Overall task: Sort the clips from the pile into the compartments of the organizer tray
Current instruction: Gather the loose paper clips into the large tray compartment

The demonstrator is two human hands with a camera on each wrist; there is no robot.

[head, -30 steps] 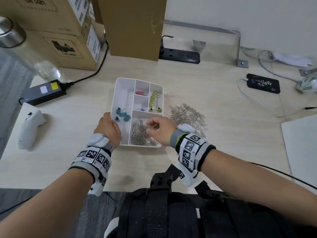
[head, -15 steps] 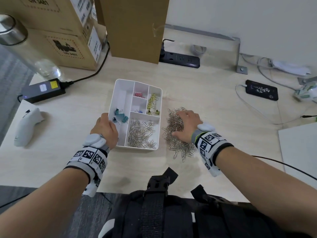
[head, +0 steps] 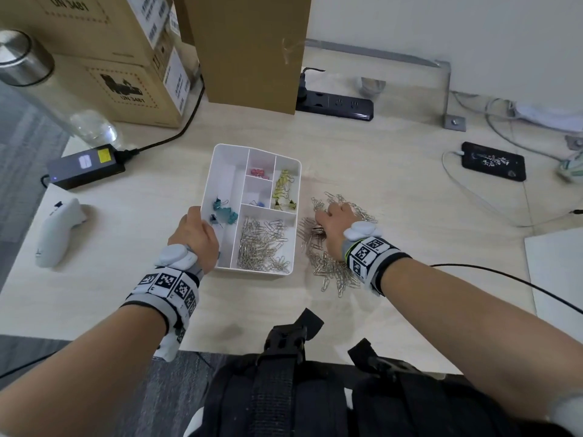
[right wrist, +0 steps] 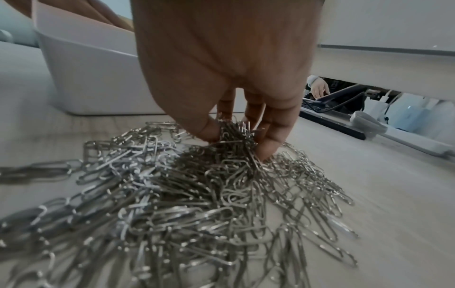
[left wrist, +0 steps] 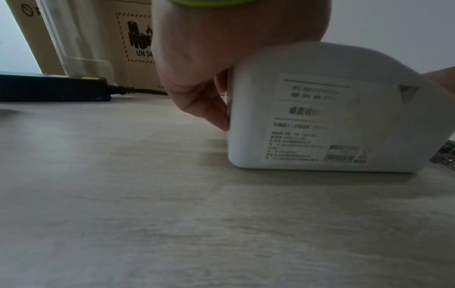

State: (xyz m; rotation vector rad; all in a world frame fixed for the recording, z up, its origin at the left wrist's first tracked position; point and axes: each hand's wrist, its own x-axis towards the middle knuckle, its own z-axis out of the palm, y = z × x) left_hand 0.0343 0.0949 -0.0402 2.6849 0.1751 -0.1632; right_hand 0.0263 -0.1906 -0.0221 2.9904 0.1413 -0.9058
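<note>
A white organizer tray (head: 285,164) sits mid-table, with silver paper clips (head: 263,242) in its near compartment, teal binder clips (head: 224,211) at the left, pink ones (head: 259,172) and yellow ones (head: 283,192) further back. My left hand (head: 196,232) grips the tray's left wall (left wrist: 317,109), fingers curled against its outside. To the right of the tray lies the pile of silver paper clips (head: 331,261). My right hand (head: 334,225) is down in that pile (right wrist: 187,194), thumb and fingers pinching a bunch of clips (right wrist: 234,134).
Cardboard boxes (head: 126,58) and a brown box (head: 249,48) stand at the back, beside a power strip (head: 336,104). A black power adapter (head: 85,165) and a white controller (head: 56,231) lie to the left. At the right are a phone (head: 493,160), cables and a white sheet (head: 558,279).
My right hand left the tray's near compartment, crossed to the pile on the right and now pinches a bunch of clips there. The left hand stays on the tray.
</note>
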